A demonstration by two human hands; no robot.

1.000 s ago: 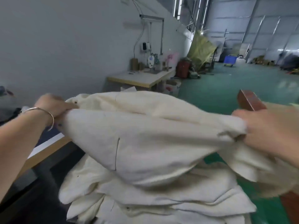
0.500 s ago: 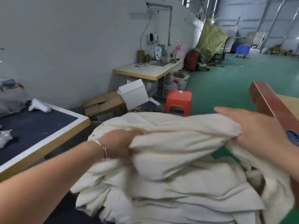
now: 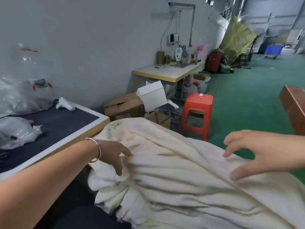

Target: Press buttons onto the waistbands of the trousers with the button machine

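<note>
- In front of you, low in the view, the cream trousers (image 3: 181, 176) lie in a rumpled heap, spreading from the corner of the dark-topped table (image 3: 54, 128) to the bottom right edge.
- Your left hand (image 3: 113, 154) rests on the near left part of the cloth, fingers spread and fairly straight, the tips touching the fabric and gripping nothing; a thin bangle (image 3: 97, 149) circles that wrist.
- Your right hand (image 3: 257, 154) hovers just over the right side of the heap, fingers loosely bent and apart, holding nothing.
- On the dark-topped table sit clear plastic bags (image 3: 18, 129) and a small white object (image 3: 65, 104).
- Beyond the heap stand an orange plastic stool (image 3: 196, 111), cardboard boxes (image 3: 123, 106) and a white box (image 3: 152, 95).
- Against the wall is a sewing table (image 3: 166, 72) carrying a machine (image 3: 179, 54); green floor (image 3: 247, 90) stretches right.
</note>
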